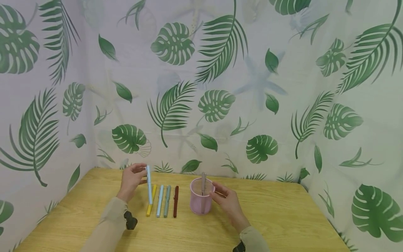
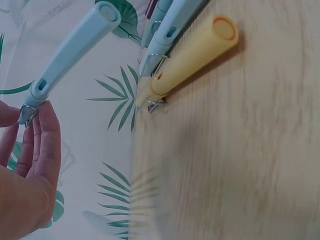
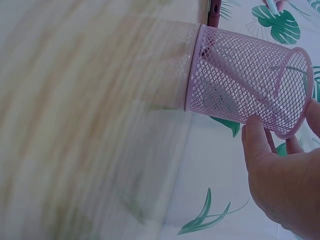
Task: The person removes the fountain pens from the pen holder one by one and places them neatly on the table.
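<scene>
My left hand [image 1: 130, 180] pinches a light blue pen [image 1: 149, 187] near its clip end, raised and slanting over the table. In the left wrist view the held pen [image 2: 72, 55] has its rounded end pointing up, with the fingertips at its metal clip. Below it lies a yellow pen [image 1: 148, 211], partly covered by the held one in the head view. My right hand [image 1: 230, 204] holds a pink mesh pen holder [image 1: 196, 204] by its right side, thumb and fingers at the rim and wall. A grey pen [image 1: 203, 179] stands in the holder, leaning on its rim.
Right of the yellow pen, a second light blue pen [image 1: 160, 201], a grey-green pen [image 1: 167, 201] and a dark red pen [image 1: 175, 201] lie side by side. The wooden table [image 1: 277, 213] meets a leaf-patterned cloth [image 1: 233, 140] at the back and sides.
</scene>
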A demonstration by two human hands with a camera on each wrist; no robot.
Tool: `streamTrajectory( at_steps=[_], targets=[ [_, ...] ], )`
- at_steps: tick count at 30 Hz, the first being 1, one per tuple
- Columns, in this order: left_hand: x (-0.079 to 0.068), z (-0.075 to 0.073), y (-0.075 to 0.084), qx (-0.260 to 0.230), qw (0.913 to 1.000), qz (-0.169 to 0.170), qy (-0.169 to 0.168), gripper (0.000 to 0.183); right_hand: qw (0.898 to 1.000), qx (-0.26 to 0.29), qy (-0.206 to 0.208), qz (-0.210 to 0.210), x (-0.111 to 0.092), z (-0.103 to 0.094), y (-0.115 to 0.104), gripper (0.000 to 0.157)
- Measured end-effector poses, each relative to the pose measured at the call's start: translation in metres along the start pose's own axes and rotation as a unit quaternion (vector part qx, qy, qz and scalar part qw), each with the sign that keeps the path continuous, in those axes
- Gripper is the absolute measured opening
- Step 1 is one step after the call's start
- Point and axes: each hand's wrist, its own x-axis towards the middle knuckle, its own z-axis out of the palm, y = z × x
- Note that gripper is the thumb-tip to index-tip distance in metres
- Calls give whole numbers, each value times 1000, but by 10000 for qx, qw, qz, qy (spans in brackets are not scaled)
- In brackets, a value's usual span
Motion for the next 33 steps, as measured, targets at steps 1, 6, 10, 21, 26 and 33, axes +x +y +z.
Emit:
streamTrajectory(
  at_steps=[1,6,10,21,26,33],
  targets=[
    [0,-1,-1,57,10000,-24,-11,36,10000,-2,-10,-17,0,0,0,50],
    [1,-6,-4,185,9995,-238,-126,37,10000,66,-35,-47,-1,0,0,49],
    [2,-10,-7,179,9986,-403,-276,40,9999,97,-15,-24,-2,1,0,49],
    [0,-22,-13,137,9953,-649,-709,41,9999,97,-24,24,-2,1,-2,49],
    [2,-24,-20,170,9918,-978,-811,41,9999,124,-35,34,-1,0,-2,49],
    [7,-23,-26,536,9859,-1367,-805,38,10000,59,-25,13,-1,1,-2,49]
  ],
)
